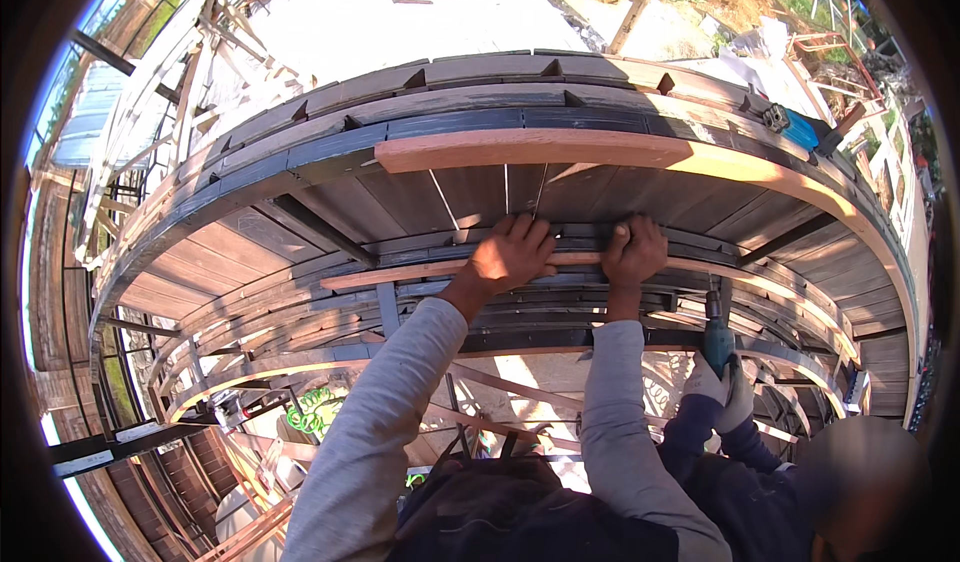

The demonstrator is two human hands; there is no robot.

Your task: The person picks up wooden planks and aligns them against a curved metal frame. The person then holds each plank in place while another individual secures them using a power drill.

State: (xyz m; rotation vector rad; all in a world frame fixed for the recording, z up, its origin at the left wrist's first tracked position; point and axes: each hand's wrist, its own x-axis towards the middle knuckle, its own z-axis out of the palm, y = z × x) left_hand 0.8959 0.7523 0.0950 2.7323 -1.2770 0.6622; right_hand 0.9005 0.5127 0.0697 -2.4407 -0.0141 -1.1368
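Note:
My left hand (512,254) and my right hand (634,252) are side by side on a thin reddish wooden strip (578,259), fingers curled over it. The strip is bent along the curve of a dark frame rail (430,255). Its left end shows to the left of my left hand. Above my hands runs a second, thicker reddish wooden strip (540,148) along the upper curved rail. Between the rails are dark wooden boards (600,197) set edge to edge. What lies under my palms is hidden.
At lower right a co-worker's gloved hands (725,387) hold a teal power drill (716,337) upright against the frame. A blue power tool (797,132) rests on the far right rail. A green coiled hose (312,414) hangs below the frame at left.

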